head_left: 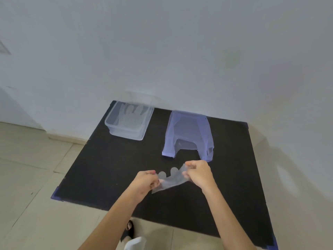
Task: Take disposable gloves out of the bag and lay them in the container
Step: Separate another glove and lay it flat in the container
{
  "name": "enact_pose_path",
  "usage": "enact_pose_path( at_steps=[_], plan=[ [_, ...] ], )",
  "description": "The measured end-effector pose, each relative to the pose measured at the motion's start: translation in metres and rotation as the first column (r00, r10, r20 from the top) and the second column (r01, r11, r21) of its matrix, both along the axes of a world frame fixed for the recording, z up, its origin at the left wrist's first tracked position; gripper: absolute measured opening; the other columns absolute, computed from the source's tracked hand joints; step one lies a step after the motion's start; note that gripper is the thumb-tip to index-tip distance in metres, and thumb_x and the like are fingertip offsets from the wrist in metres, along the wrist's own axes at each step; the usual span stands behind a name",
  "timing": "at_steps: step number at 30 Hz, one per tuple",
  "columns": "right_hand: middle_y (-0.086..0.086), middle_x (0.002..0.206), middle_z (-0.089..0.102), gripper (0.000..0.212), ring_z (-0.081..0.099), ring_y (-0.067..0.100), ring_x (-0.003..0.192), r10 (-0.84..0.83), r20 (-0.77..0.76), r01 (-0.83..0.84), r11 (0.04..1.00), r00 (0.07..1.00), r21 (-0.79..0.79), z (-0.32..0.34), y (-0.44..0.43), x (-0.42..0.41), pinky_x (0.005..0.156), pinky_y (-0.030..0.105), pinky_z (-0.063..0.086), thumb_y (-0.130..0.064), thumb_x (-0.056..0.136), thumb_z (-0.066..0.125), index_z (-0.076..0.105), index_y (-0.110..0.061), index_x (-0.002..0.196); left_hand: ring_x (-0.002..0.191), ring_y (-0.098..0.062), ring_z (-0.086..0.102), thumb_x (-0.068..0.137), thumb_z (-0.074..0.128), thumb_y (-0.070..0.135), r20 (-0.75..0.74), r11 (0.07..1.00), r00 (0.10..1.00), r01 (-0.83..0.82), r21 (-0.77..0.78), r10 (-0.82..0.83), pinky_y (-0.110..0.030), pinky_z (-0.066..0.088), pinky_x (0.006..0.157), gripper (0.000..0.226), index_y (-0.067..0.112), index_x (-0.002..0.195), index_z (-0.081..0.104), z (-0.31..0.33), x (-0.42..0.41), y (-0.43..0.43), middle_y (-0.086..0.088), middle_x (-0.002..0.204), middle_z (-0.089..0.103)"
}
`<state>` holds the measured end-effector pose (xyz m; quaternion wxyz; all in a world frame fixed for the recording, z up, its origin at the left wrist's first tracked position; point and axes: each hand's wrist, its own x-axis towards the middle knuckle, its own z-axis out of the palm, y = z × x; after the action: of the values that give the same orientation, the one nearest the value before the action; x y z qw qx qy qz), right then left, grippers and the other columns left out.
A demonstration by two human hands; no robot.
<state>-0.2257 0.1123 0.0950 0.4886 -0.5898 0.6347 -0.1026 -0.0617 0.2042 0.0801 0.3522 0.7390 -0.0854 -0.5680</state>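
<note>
A thin clear disposable glove (pixel 171 179) is stretched between both hands above the black table (pixel 111 168), its rounded fingertips pointing away from me. My left hand (pixel 146 181) pinches its left edge and my right hand (pixel 197 173) pinches its right edge. The pale purple plastic bag (pixel 187 134) lies flat just beyond my hands, its handles and mouth toward me. At the far left of the table stands the clear plastic container (pixel 126 131), with at least one clear glove (pixel 131 114) lying inside it.
The table's far edge sits against a white wall. Beige tiled floor lies to the left and in front of the table. A foot in a black sandal (pixel 128 230) shows below the near table edge.
</note>
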Motion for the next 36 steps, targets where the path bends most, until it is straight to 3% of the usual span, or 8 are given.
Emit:
enact_pose_path(
  at_steps=[3,8,15,20,25,31,34,36],
  plan=[
    [0.008,0.107,0.067,0.032,0.067,0.025,0.088,-0.004,-0.003,0.003,0.999,1.000,-0.043,0.017,-0.015,0.034,0.075,0.035,0.059,-0.002,0.081,0.068,0.067,-0.023,0.105,0.104,-0.029,0.062,0.077,0.051,-0.016,-0.036,0.996,0.999,-0.044,-0.074,0.041,-0.041,0.052,0.097,0.053,0.003,0.127,0.056,0.012,0.043,-0.016,-0.020,0.116,0.060],
    [0.016,0.122,0.064,0.041,0.063,0.035,0.107,-0.077,0.051,0.083,0.989,0.996,-0.120,0.046,-0.038,0.102,0.093,0.039,0.054,-0.003,0.081,0.070,0.064,-0.010,0.121,0.093,-0.026,0.055,0.081,0.047,-0.014,-0.054,0.968,0.997,0.031,-0.248,-0.046,-0.040,0.050,0.096,0.046,0.005,0.121,0.061,0.044,0.121,-0.048,-0.017,0.105,0.060],
    [0.002,0.106,0.066,0.036,0.063,0.020,0.096,-0.169,0.220,0.216,0.952,0.961,-0.216,0.085,-0.064,0.193,0.064,0.015,0.048,0.000,0.087,0.060,0.066,-0.012,0.120,0.096,-0.021,0.060,0.082,0.054,-0.006,0.126,0.931,0.988,0.126,-0.343,-0.088,-0.029,0.047,0.098,0.035,0.004,0.111,0.069,0.078,0.229,-0.110,-0.013,0.108,0.066],
    [0.011,0.114,0.069,0.033,0.061,0.016,0.095,-0.233,0.294,0.311,0.916,0.927,-0.255,0.087,-0.086,0.246,0.089,0.036,0.052,0.005,0.085,0.057,0.069,-0.006,0.114,0.112,-0.028,0.059,0.080,0.058,-0.006,0.181,0.904,0.980,0.147,-0.402,-0.079,-0.037,0.044,0.104,0.044,0.005,0.122,0.062,0.089,0.282,-0.143,-0.011,0.119,0.062],
    [0.010,0.134,0.060,0.049,0.060,0.025,0.118,-0.227,0.332,0.309,0.926,0.916,-0.219,0.085,-0.126,0.293,0.102,0.041,0.050,-0.001,0.084,0.067,0.058,-0.005,0.131,0.101,-0.030,0.062,0.079,0.059,-0.008,0.123,0.917,0.991,0.099,-0.386,-0.055,-0.034,0.050,0.092,0.035,0.004,0.111,0.066,0.088,0.328,-0.181,-0.019,0.109,0.065],
    [0.010,0.139,0.054,0.046,0.069,0.022,0.099,-0.212,0.413,0.315,0.928,0.886,-0.200,0.088,-0.179,0.344,0.060,0.009,0.054,0.006,0.089,0.056,0.053,-0.001,0.135,0.072,-0.023,0.057,0.080,0.055,-0.015,0.054,0.915,0.999,0.026,-0.402,-0.005,-0.022,0.048,0.063,0.020,-0.004,0.090,0.068,0.091,0.369,-0.222,-0.015,0.081,0.064],
    [0.013,0.141,0.052,0.046,0.067,0.025,0.105,-0.211,0.456,0.339,0.915,0.865,-0.220,0.093,-0.193,0.358,0.062,0.010,0.055,0.010,0.090,0.050,0.050,0.002,0.136,0.068,-0.018,0.055,0.081,0.052,-0.016,-0.025,0.890,0.997,-0.071,-0.450,0.068,-0.013,0.047,0.048,0.021,-0.004,0.090,0.066,0.101,0.378,-0.236,-0.013,0.078,0.060],
    [0.012,0.141,0.052,0.046,0.067,0.025,0.106,-0.206,0.479,0.347,0.910,0.854,-0.228,0.094,-0.200,0.365,0.067,0.012,0.057,0.010,0.090,0.050,0.050,0.002,0.135,0.074,-0.019,0.056,0.084,0.050,-0.015,-0.149,0.893,0.985,-0.148,-0.426,0.092,-0.016,0.052,0.063,0.024,0.001,0.091,0.065,0.103,0.386,-0.240,-0.012,0.083,0.058]
  ],
)
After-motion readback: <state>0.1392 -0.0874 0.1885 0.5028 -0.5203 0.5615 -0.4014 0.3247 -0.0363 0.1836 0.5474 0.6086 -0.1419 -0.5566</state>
